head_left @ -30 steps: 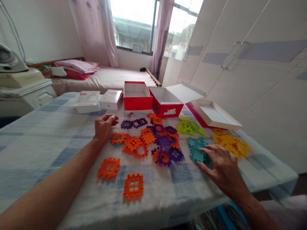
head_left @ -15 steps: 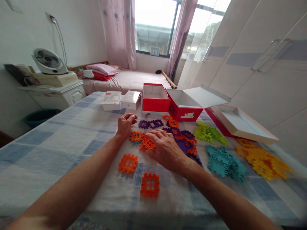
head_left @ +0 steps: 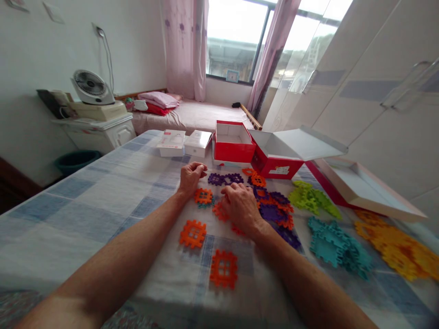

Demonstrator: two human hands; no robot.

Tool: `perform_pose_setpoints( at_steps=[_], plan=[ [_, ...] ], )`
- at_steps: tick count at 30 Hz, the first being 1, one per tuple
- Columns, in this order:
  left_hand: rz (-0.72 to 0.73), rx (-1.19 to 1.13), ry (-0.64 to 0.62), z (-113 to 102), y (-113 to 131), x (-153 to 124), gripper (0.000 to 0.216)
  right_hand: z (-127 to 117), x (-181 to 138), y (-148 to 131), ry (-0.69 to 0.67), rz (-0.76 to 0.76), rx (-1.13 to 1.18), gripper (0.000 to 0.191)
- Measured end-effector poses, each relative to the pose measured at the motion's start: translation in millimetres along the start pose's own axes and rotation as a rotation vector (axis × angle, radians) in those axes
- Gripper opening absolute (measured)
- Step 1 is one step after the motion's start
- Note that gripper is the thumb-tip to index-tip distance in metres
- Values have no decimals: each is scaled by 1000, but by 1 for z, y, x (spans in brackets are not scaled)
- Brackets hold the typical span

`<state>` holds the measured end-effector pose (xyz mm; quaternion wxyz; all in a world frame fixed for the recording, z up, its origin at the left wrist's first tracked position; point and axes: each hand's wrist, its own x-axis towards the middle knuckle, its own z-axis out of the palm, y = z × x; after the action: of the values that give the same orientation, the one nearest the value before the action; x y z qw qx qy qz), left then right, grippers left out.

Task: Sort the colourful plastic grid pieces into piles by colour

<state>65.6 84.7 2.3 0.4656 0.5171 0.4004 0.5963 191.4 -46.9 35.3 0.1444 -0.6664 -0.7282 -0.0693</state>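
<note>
My left hand [head_left: 192,178] rests on the tablecloth with thumb and fingertips pressed together; anything between them is hidden. Just below it lies an orange windowed square building tile [head_left: 204,195] over a teal one [head_left: 202,205]. My right hand [head_left: 241,205] is bent down over the tiles, fingers curled and fingertips out of sight. An orange tile [head_left: 220,210] shows from under its thumb side, another orange piece [head_left: 238,230] below the palm. Beyond its fingers are purple tiles [head_left: 216,178]. Nearer me lie two orange window tiles, one left [head_left: 193,234] and one right [head_left: 223,268].
Right of my hand spreads a purple and orange pile [head_left: 272,211]. Farther right are lime green [head_left: 310,198], teal [head_left: 329,244] and yellow [head_left: 401,246] pieces. Behind stand white boxes [head_left: 171,144], an open red box [head_left: 234,151], a lidded red box [head_left: 277,167] and a shallow tray [head_left: 363,187].
The view has turned slightly left. The orange window tile by my right thumb is no longer visible there, and that hand's fingers are more curled. My left hand stays in place.
</note>
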Motion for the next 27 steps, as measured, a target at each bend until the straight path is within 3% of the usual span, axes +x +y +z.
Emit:
perform_pose_setpoints(
  at_steps=[2, 6, 8, 14, 23, 27],
  plan=[
    [1, -1, -1, 0, 0, 0, 15, 1, -2, 1, 26, -36, 48, 27],
    [-3, -9, -3, 0, 0, 0, 15, 14, -3, -8, -8, -157, 166, 60],
    [-8, -9, -2, 0, 0, 0, 15, 20, -1, -13, -34, -158, 184, 69],
    [-20, 8, -8, 0, 3, -1, 15, 17, 3, -23, -30, -152, 143, 48],
    [-35, 33, -10, 0, 6, -1, 16, -3, -6, -23, 130, -248, -72, 45],
    [-28, 35, -14, -1, 4, -1, 15, -21, -7, -13, 142, -206, -35, 48]
  ],
)
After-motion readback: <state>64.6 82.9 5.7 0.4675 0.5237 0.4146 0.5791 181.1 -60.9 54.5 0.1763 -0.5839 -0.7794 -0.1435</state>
